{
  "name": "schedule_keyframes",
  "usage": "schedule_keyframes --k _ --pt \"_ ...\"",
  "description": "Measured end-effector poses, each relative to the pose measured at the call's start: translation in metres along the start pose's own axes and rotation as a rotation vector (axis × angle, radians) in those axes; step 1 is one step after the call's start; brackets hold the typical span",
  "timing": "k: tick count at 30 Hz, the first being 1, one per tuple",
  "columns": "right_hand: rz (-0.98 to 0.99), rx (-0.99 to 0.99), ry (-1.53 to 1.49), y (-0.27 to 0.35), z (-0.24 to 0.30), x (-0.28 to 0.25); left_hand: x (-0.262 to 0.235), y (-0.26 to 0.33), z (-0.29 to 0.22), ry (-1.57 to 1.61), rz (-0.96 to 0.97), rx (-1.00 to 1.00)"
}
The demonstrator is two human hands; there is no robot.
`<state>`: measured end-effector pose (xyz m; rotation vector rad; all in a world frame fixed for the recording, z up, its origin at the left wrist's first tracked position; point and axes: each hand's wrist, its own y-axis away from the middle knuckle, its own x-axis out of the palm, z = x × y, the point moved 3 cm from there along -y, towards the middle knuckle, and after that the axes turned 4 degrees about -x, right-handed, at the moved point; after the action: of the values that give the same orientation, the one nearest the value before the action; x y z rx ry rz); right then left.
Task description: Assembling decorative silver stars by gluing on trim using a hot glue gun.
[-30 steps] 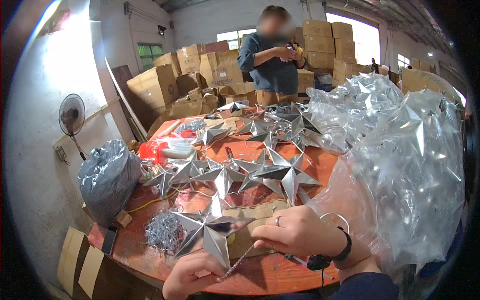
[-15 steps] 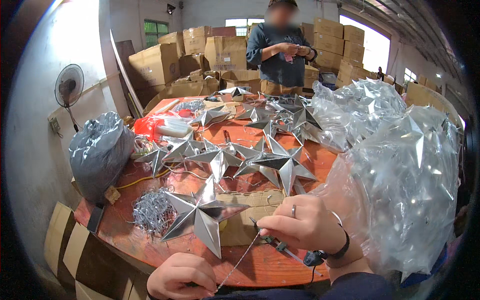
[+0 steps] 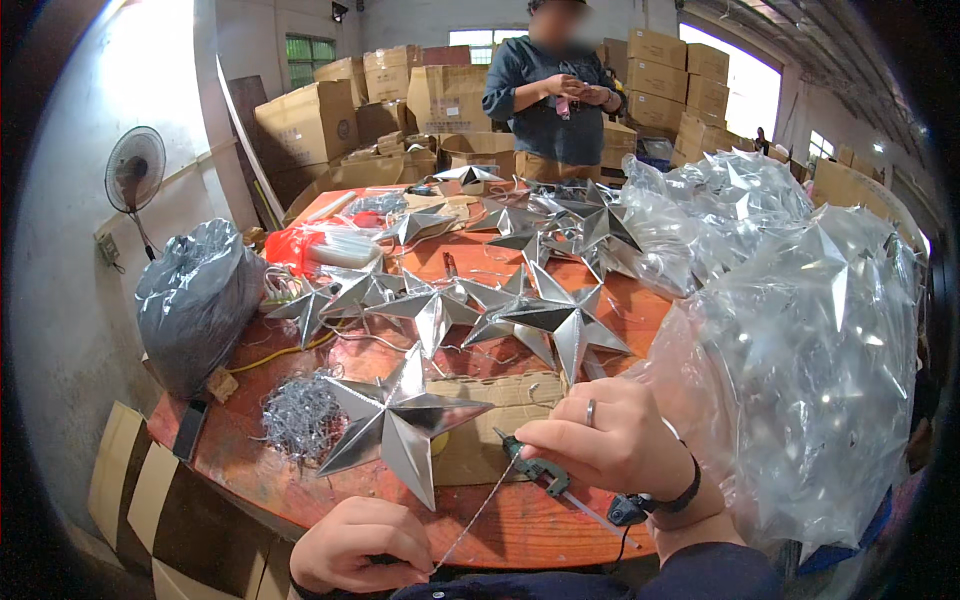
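A thin, silvery twisted cord (image 3: 478,518) runs taut and slanting between my two hands. My left hand (image 3: 362,546), low near the table's front edge, is closed on its lower end. Thumb and fingers of my right hand (image 3: 610,437), which wears a ring, pinch its upper end. Beneath the right hand lies a dark green hot glue gun (image 3: 547,474) with a pale glue stick behind it, partly hidden by the hand. A shiny silver five-pointed star (image 3: 396,412) rests just beyond my left hand, partly on a cardboard piece (image 3: 470,465).
Tangled silver tinsel (image 3: 303,418) lies left of the star. Several more silver stars (image 3: 570,318) with cords cover the orange table (image 3: 350,500). Large clear plastic bags (image 3: 800,370) of stars fill the right side; a grey bag (image 3: 198,305) stands left. A person (image 3: 555,95) stands across the table.
Both my hands have risen very slightly, with the cord still stretched between them. The person opposite has shifted a little; the rest looks the same.
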<state>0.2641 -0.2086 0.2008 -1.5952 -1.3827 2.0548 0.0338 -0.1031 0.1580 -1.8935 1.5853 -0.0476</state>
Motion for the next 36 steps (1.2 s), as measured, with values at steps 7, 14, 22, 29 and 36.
schedule_keyframes --k 7,14,22,29,36 --pt "0.0 -0.006 0.033 0.002 -0.002 0.0 -0.001 -0.004 0.005 0.008 0.057 0.004" --pt "0.02 -0.007 0.014 0.003 -0.003 0.0 -0.001 -0.008 0.002 0.035 0.085 0.083" --pt "0.014 -0.06 -0.019 0.004 -0.002 -0.002 -0.001 -0.003 -0.003 0.032 0.067 0.083" --pt "-0.009 -0.069 0.014 0.003 0.002 -0.005 -0.002 -0.007 -0.008 -0.018 0.132 0.114" --pt "-0.057 -0.076 -0.002 0.006 0.002 -0.005 -0.007 -0.002 -0.01 -0.065 0.102 0.11"
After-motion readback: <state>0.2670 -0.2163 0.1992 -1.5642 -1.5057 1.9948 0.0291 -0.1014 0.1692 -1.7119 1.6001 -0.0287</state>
